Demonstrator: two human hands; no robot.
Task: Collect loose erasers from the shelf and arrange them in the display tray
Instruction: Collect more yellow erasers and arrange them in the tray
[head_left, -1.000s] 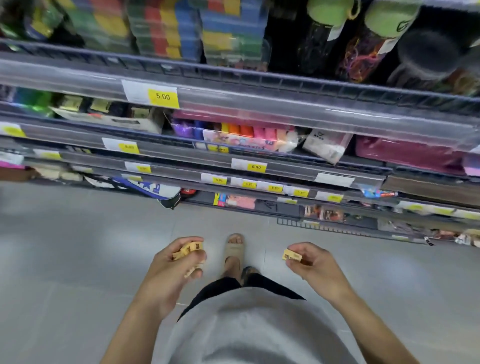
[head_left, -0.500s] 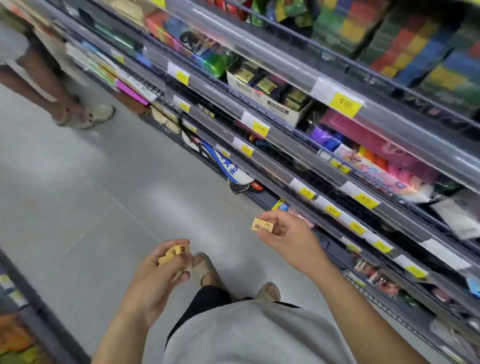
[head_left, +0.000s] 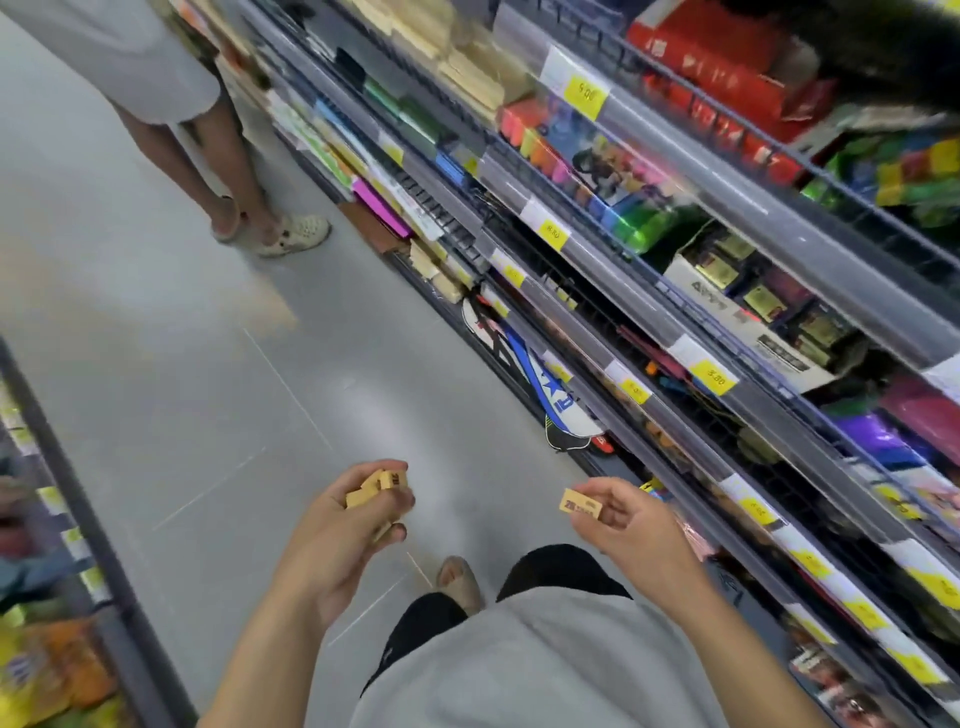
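Low over the grey floor (head_left: 171, 374), the left hand (head_left: 337, 535) curls its grip round a small heap of yellow erasers (head_left: 376, 486), how many is hard to tell (fingers cover some). The right hand (head_left: 631, 535) pinches a single yellow eraser (head_left: 581, 505) between thumb and fingertips, its print blurred. Shelves (head_left: 675, 332) with yellow price tags run along the right; another person's legs (head_left: 218, 171) are cut off at top.

glossy grey floor (head_left: 182, 338), matt cloth shirt (head_left: 545, 670)
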